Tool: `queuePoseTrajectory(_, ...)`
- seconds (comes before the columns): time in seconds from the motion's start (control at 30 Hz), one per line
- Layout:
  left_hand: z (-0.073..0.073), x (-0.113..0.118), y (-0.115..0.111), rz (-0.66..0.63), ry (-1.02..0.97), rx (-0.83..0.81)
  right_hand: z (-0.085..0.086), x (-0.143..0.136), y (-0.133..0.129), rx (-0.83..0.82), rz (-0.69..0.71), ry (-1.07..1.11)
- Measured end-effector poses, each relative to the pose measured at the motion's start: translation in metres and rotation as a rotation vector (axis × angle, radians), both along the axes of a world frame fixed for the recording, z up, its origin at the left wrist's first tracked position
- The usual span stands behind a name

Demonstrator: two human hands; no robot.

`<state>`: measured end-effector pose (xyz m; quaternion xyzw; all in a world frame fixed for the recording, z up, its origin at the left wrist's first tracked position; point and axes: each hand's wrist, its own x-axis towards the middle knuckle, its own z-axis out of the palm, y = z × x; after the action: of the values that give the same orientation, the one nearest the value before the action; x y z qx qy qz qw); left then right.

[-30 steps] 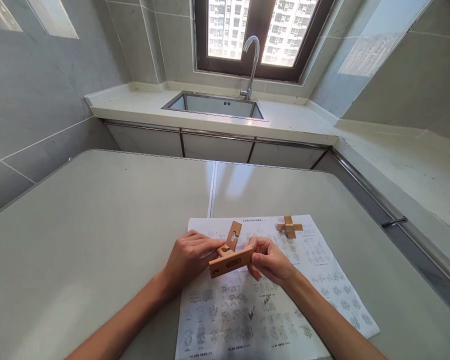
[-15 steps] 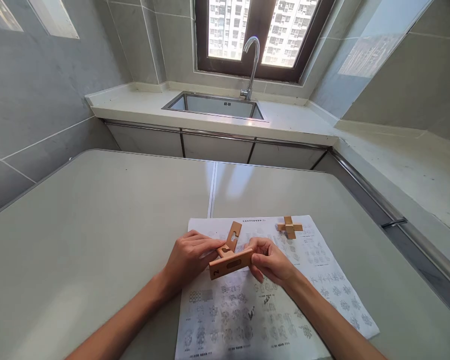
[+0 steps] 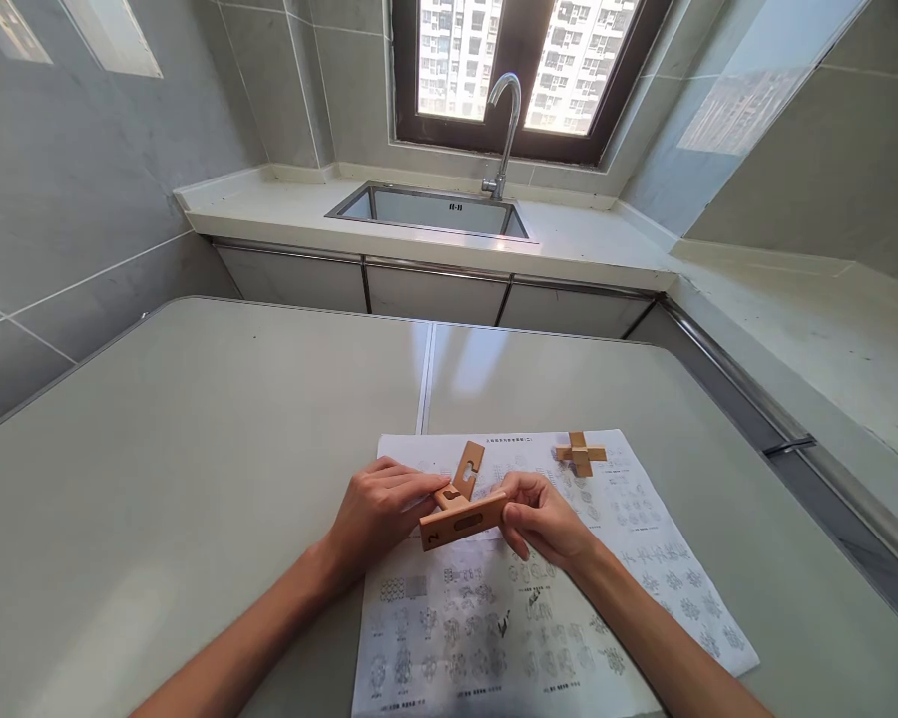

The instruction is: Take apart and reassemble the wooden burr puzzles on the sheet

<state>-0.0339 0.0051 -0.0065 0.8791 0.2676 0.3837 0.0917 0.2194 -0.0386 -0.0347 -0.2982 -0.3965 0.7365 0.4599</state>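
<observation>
Left hand (image 3: pixel 389 502): grasping left end of brown notched wooden piece (image 3: pixel 443 495), lower centre of frame. Right hand (image 3: pixel 545 519): thumb and fingers pinching right end of flat brown slotted wooden bar (image 3: pixel 444 531), marked "2", in front of notched piece. Brown wooden plate with keyhole-like cutout (image 3: pixel 474 452): tilted, just behind; whether joined, cannot tell. White printed paper sheet (image 3: pixel 513 598): beneath, on pale grey worktop (image 3: pixel 269 419). Light-brown wooden cross (image 3: pixel 581 455): on sheet, right of centre.
</observation>
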Motion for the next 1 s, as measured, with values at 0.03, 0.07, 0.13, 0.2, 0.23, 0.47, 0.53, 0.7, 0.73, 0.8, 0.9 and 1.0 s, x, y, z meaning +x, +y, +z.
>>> queuePoseTrajectory(0.03,0.000,0.000,0.000,0.001,0.001,0.004,0.000,0.000,0.000,-0.001,-0.004,-0.007)
queuePoseTrajectory(0.07,0.000,0.000,0.001,0.002,0.001,0.006,0.000,0.000,0.000,-0.002,-0.008,-0.012)
queuePoseTrajectory(0.13,0.000,0.000,0.001,0.002,0.002,0.008,0.000,0.000,0.000,-0.005,-0.011,-0.018)
queuePoseTrajectory(0.2,0.001,0.000,0.001,0.000,0.005,0.009,0.002,0.000,0.000,-0.003,-0.006,-0.019)
queuePoseTrajectory(0.23,0.002,0.000,0.001,-0.001,0.006,0.012,0.003,-0.001,0.000,-0.001,-0.001,-0.019)
queuePoseTrajectory(0.47,0.004,-0.002,0.002,-0.003,0.003,0.068,0.009,-0.002,-0.002,0.028,0.047,-0.053)
queuePoseTrajectory(0.53,0.003,-0.003,0.004,0.007,0.019,0.078,0.010,-0.003,-0.002,0.040,0.014,-0.080)
queuePoseTrajectory(0.7,0.001,-0.009,0.010,0.052,0.061,0.094,0.014,-0.005,0.000,0.070,-0.174,-0.107)
queuePoseTrajectory(0.73,0.001,-0.010,0.011,0.056,0.064,0.089,0.014,-0.005,0.000,0.072,-0.187,-0.101)
queuePoseTrajectory(0.8,0.003,-0.011,0.011,0.057,0.068,0.078,0.016,-0.005,0.000,0.070,-0.178,-0.080)
queuePoseTrajectory(0.9,0.007,-0.010,0.007,0.047,0.069,0.013,0.019,-0.005,0.000,0.072,-0.168,-0.050)
queuePoseTrajectory(1.0,0.013,-0.008,0.002,0.055,0.054,-0.183,0.023,-0.005,0.000,0.089,-0.178,-0.050)
